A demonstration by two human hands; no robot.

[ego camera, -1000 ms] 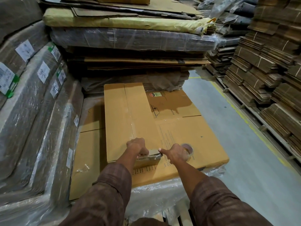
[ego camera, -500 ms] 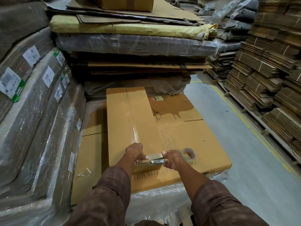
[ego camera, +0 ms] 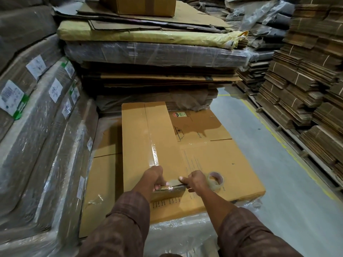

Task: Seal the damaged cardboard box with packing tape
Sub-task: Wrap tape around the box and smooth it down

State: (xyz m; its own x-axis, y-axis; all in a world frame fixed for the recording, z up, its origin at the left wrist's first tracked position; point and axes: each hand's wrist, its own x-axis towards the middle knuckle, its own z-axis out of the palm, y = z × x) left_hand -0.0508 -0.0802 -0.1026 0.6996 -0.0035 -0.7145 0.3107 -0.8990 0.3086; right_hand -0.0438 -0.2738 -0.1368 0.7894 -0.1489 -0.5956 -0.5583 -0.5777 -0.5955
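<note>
A flattened tan cardboard box lies on a plastic-wrapped stack in front of me. A shiny strip of clear tape runs along its folded flap toward me. My left hand grips the near edge of the flap, fingers curled under it. My right hand pinches the tape end at the same edge, thumb on top, just right of the left hand. A roll of clear packing tape stands right behind my right hand; whether the hand holds it I cannot tell.
Wrapped bundles with white labels rise on the left. A tall pile of flat cardboard stands behind the box. Stacks of folded cartons line the right, past a grey floor aisle with a yellow line.
The view has tilted and drawn slightly closer. Both hands stay at the flap's near edge, and the tape roll shows more plainly beside my right hand.
</note>
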